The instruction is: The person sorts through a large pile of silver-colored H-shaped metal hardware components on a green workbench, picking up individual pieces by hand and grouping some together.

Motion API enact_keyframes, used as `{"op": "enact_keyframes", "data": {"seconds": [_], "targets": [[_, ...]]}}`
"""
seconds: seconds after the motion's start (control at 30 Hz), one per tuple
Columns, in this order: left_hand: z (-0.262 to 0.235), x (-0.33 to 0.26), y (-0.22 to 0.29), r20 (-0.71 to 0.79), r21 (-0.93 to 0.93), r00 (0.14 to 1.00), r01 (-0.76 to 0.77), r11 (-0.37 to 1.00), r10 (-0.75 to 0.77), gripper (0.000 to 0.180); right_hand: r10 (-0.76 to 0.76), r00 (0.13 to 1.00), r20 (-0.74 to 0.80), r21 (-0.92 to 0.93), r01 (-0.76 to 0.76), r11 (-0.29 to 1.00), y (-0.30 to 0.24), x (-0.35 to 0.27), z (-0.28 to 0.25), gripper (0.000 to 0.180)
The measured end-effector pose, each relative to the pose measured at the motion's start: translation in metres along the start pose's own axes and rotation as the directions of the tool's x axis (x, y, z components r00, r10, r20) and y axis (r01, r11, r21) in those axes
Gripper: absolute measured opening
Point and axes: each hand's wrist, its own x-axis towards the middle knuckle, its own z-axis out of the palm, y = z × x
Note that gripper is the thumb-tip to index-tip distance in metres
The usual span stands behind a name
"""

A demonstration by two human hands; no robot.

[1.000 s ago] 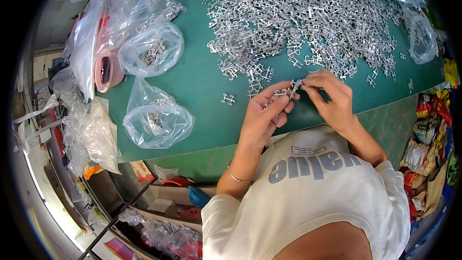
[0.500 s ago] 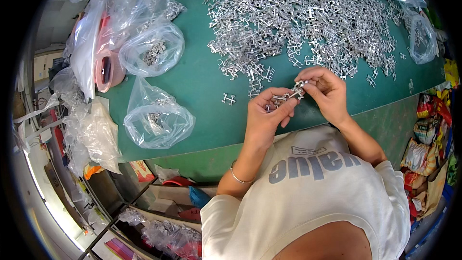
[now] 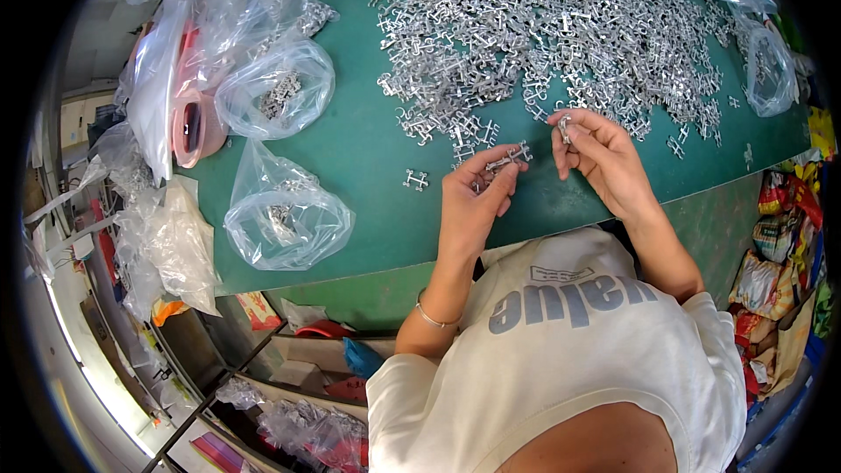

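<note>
Right hand (image 3: pixel 606 160) holds one metal piece (image 3: pixel 563 128); left hand (image 3: pixel 471 203), at least two.

Bright light, glints on metal pieces (image 3: pixel 561 31), black corners, bowed edges.

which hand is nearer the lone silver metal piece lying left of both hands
Left. The left hand is just right of the lone silver metal piece, not touching it; the right hand is farther right, beyond the left one.
</note>
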Motion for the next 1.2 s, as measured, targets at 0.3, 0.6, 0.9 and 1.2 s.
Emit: {"op": "enact_keyframes", "data": {"seconds": [0.3,0.6,0.9,1.2], "targets": [[0.005,-0.001,0.003,-0.099,0.649,0.934,-0.201,0.733,0.344,0.018,0.079,0.996,0.048,0.137,-0.085,0.987,0.002,-0.002,-0.009,0.025],[0.013,-0.002,0.003,0.137,0.011,0.990,-0.032,0.999,0.030,0.023,0.100,0.983,0.152,0.003,-0.102,0.995,0.002,-0.012,0.012,0.036],[0.017,-0.010,0.003,0.137,0.173,0.989,-0.086,0.981,0.063,0.028,0.111,0.979,0.174,0.098,-0.130,0.987,0.012,-0.009,-0.005,0.024],[-0.023,-0.012,0.000,-0.194,0.902,0.835,-0.055,0.429,0.515,0.033,0.104,0.984,0.145,0.539,-0.166,0.825,-0.007,-0.004,-0.015,0.014]]}}
